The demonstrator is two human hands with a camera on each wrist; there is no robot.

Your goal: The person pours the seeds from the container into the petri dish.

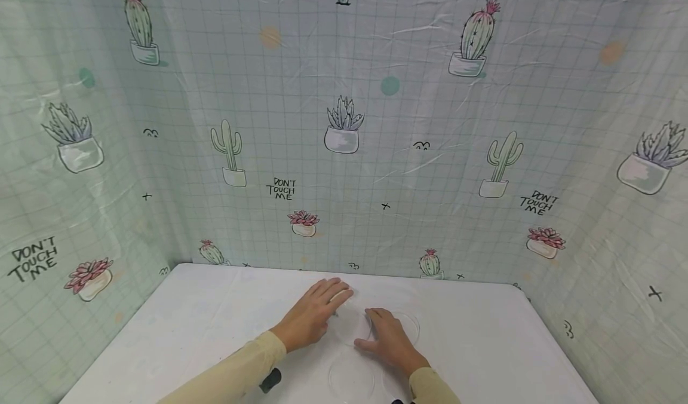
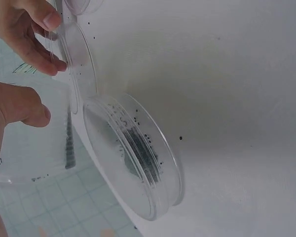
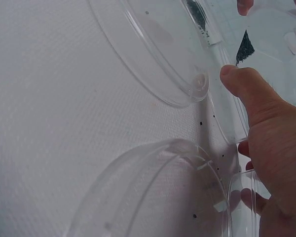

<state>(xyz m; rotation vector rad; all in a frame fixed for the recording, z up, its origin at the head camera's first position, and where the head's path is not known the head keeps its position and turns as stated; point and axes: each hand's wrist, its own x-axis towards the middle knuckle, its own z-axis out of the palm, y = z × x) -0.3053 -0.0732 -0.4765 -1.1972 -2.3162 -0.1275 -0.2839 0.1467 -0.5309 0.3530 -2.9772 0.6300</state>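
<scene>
My left hand (image 1: 309, 320) pinches a clear plastic bag (image 2: 32, 143) with black grains (image 3: 245, 48) gathered at its lower end. Right below the bag in the left wrist view stands a clear petri dish (image 2: 163, 197) with a heap of similar black grains (image 2: 142, 155) inside. My right hand (image 1: 391, 339) curls thumb and fingers around the rim of another clear petri dish (image 3: 227, 118). In the head view the left hand hides the bag almost wholly. The two hands are a short way apart, near the middle of the table.
Several more clear round dishes lie close by, one nearer me (image 1: 352, 380) and one behind the right hand (image 1: 411, 326). Black specks (image 2: 181, 138) are scattered on the white table (image 1: 484, 344). Patterned cloth (image 1: 344, 183) hangs around the table's back and sides.
</scene>
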